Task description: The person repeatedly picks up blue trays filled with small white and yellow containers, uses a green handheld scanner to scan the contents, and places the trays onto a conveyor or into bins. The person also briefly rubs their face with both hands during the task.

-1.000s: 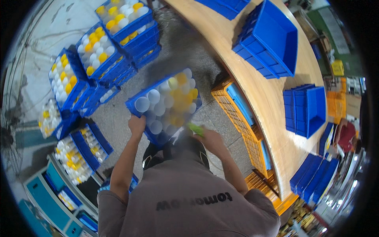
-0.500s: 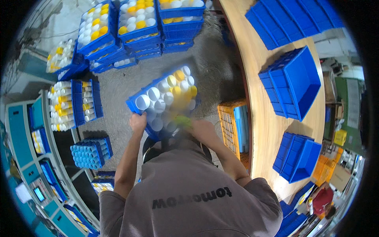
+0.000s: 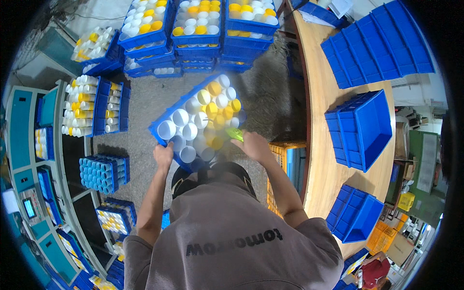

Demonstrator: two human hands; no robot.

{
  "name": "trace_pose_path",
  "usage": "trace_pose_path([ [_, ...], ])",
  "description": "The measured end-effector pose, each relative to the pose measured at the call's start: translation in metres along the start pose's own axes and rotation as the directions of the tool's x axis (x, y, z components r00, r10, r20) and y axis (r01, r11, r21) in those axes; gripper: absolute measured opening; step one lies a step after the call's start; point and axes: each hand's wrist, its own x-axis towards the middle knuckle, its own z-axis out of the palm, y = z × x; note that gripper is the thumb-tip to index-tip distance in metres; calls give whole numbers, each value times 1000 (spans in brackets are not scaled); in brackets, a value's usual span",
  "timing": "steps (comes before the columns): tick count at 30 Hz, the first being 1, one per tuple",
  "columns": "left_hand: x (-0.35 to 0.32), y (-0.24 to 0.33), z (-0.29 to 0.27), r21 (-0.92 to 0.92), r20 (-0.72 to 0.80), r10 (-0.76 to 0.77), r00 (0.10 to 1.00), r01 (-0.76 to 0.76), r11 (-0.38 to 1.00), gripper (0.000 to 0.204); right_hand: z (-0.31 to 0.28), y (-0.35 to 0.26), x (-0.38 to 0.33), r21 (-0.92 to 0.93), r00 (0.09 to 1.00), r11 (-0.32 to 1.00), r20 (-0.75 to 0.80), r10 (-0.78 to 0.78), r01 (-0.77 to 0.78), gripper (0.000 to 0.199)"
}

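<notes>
Teal cabinet [image 3: 21, 166]: far left of the left fingers, with gray framing and a lit screen.
Side crates [image 3: 99, 106]: well left of the left fingers and a little beyond them, with white and yellow cups.
Pale blue cups [image 3: 96, 174]: left of the left fingers, slightly nearer the body, in a crate.
Left hand [image 3: 163, 154]: fingers curled on the near left edge of the held crate, gripping it.
Held crate [image 3: 154, 129]: between both hands, tilted, reaching beyond the fingers.
White and yellow cups [image 3: 190, 130]: inside it, round ends showing; some blur at the right.
Stacked crates [image 3: 198, 51]: well beyond both hands' fingers, filled with similar cups.
Green tool [image 3: 235, 134]: in the right fingers, beside the cups; its tip is indistinct.
Right hand [image 3: 254, 146]: fingers closed around this tool.
Orange crate [image 3: 275, 186]: right of the right fingers, nearer the body.
Wooden table [image 3: 316, 159]: farther right, bearing blue crates [image 3: 360, 130].
</notes>
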Motion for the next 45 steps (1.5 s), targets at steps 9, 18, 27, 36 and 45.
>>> trace_pose_path([
  [9,35,-45,-46,-85,3,-11,1000,11,996,36,-13,-25,35,-8,988,999,-147,50,-52,57],
  [18,126,-85,-99,-185,40,90,995,-81,979,36,-29,-106,90,-29,981,999,-192,39,-46,52],
  [27,160,-103,-130,-392,124,174,977,-113,913,27,-50,-156,97,-136,930,944,-259,259,-301,54],
  [36,174,-123,-118,-243,29,234,972,-220,945,35,-79,-202,138,-98,934,949,-235,269,-299,49],
  [45,169,-107,-111,-154,-21,237,971,-238,959,37,-77,-203,117,-61,970,972,-107,220,-227,44],
])
